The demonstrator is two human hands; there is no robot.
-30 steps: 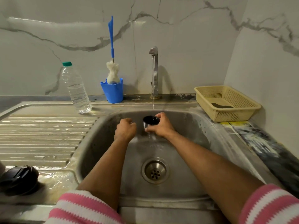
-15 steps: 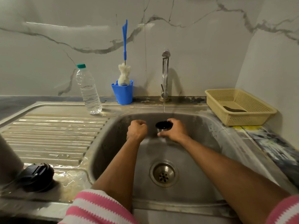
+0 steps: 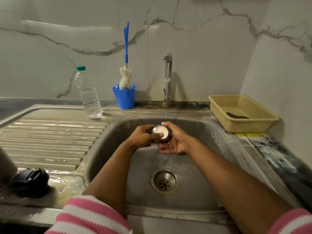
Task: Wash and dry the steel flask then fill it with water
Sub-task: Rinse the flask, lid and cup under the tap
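Observation:
Over the sink basin [image 3: 219, 149], both my hands hold a small round cap [image 3: 159, 131], dark outside with a white face turned up toward me. My left hand [image 3: 141, 138] grips it from the left, thumb pressed on the white face. My right hand [image 3: 177, 141] cups it from the right and below, fingers partly spread. A thin stream of water [image 3: 166, 113] falls from the steel tap [image 3: 168, 76] just behind the cap. A dark grey rounded body [image 3: 5, 166], cut off at the left edge, may be the flask; I cannot tell.
A black lid-like piece [image 3: 28, 182] lies on the wet drainboard [image 3: 50, 135]. A plastic water bottle [image 3: 88, 95] and a blue cup [image 3: 124, 97] holding a bottle brush [image 3: 126, 48] stand at the back. A yellow basket [image 3: 253, 123] sits right; the drain [image 3: 164, 181] is near.
The cap, held mouth-up in my right hand under the stream, has been turned to show its white face. My left hand, a closed fist beside it before, now grips it.

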